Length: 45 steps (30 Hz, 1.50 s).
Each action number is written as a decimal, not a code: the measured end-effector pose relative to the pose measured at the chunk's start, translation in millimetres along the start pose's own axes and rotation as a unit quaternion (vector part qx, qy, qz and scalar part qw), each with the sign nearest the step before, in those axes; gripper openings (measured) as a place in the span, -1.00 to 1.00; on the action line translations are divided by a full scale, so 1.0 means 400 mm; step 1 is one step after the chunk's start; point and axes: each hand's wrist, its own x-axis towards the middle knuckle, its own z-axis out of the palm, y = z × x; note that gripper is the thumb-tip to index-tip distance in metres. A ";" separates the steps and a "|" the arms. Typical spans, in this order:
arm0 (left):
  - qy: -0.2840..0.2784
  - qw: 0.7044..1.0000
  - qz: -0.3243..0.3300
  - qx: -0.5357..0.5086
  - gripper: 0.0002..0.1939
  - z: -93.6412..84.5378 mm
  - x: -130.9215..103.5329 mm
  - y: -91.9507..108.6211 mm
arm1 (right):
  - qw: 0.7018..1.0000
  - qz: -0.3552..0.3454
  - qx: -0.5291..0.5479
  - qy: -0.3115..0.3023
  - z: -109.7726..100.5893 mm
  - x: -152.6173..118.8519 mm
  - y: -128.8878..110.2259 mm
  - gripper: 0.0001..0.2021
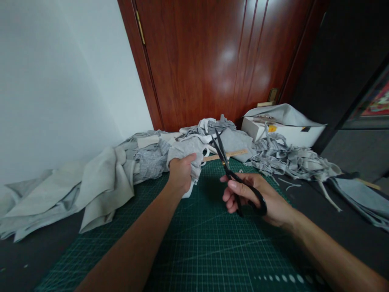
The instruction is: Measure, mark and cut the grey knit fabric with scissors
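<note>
My left hand (181,172) is closed around a bunched piece of light grey fabric (187,148), held up over the green cutting mat (194,243). Part of the cloth is hidden behind the fingers. In my right hand (252,194) is a pair of black scissors (224,160), its handles gripped and its blades slightly apart, pointing up and away. The blades are to the right of the cloth, and no fabric shows between them. Behind the blades lies a wooden ruler (240,153).
Grey fabric pieces (100,178) are heaped on the left against the white wall. Thin cloth strips (294,160) pile up on the right, before a white box (291,136). A brown wooden door (197,61) stands behind. More grey cloth (364,198) lies at the far right.
</note>
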 end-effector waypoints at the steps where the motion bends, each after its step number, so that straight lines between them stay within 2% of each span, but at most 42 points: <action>1: 0.003 1.000 0.006 -0.009 -0.67 -0.001 0.003 0.004 | 1.000 0.006 -0.005 -0.023 0.008 -0.006 -0.001 -0.48; 6: 0.013 0.998 0.039 -0.045 -0.61 -0.003 0.015 0.019 | 0.993 0.047 -0.030 -0.103 0.037 -0.028 0.003 -0.41; 12: 0.004 0.995 0.077 -0.070 -0.56 0.000 0.019 0.029 | 0.988 0.074 -0.039 -0.128 0.064 -0.032 0.019 -0.39; 22: -0.015 0.989 0.122 -0.087 -0.49 0.007 0.007 0.045 | 0.991 0.067 -0.047 -0.103 0.076 -0.028 0.030 -0.43; 28: -0.017 0.988 0.107 -0.114 -0.43 0.016 -0.001 0.058 | 0.994 0.046 -0.043 -0.084 0.084 -0.021 0.042 -0.48; 35: -0.032 0.993 0.080 -0.075 -0.55 0.034 -0.029 0.065 | 0.996 0.048 -0.017 -0.078 0.104 -0.021 0.048 -0.45; 40: -0.043 0.994 0.088 -0.052 -0.58 0.038 -0.044 0.058 | 0.997 0.044 -0.016 -0.067 0.113 -0.017 0.056 -0.45; 45: -0.055 0.991 0.090 -0.085 -0.57 0.035 -0.043 0.055 | 0.997 0.051 -0.018 -0.062 0.117 -0.018 0.056 -0.44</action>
